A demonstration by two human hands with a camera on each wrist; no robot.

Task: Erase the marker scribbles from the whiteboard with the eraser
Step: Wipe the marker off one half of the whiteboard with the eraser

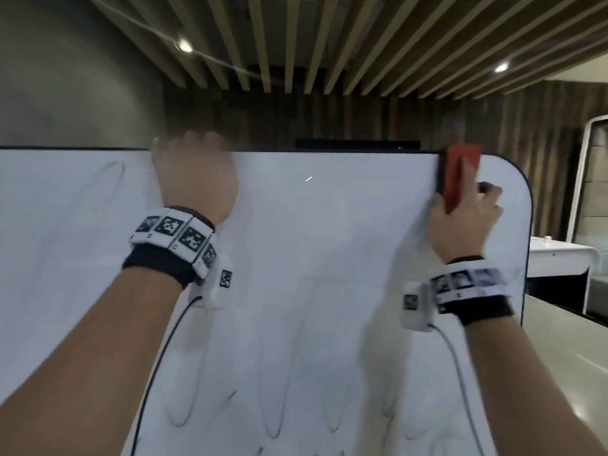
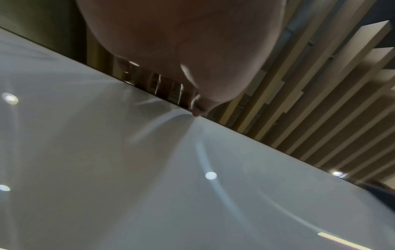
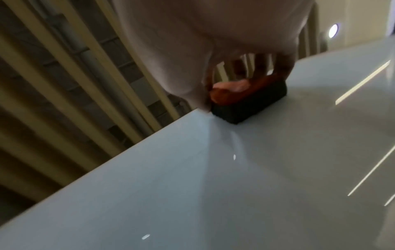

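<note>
Right, my right hand grips the eraser, red on its back and black on its pad, and presses it flat against the whiteboard at the top edge, near the rounded upper right corner. In the right wrist view the black pad sits on the glossy surface just beside the rim, with my fingers curled over the red top.

My left hand is up at the board's top edge, well apart from the eraser, its fingers hooked over the rim; it is blurred, so how firmly it holds I cannot tell. From the left wrist view a fingertip touches the surface right at the dark border.

Faint marker scribbles run in long loops across the lower part of the board, and one pale loop shows near the upper left. Both wrists carry bands with black-and-white tags. Wooden ceiling slats hang overhead.
</note>
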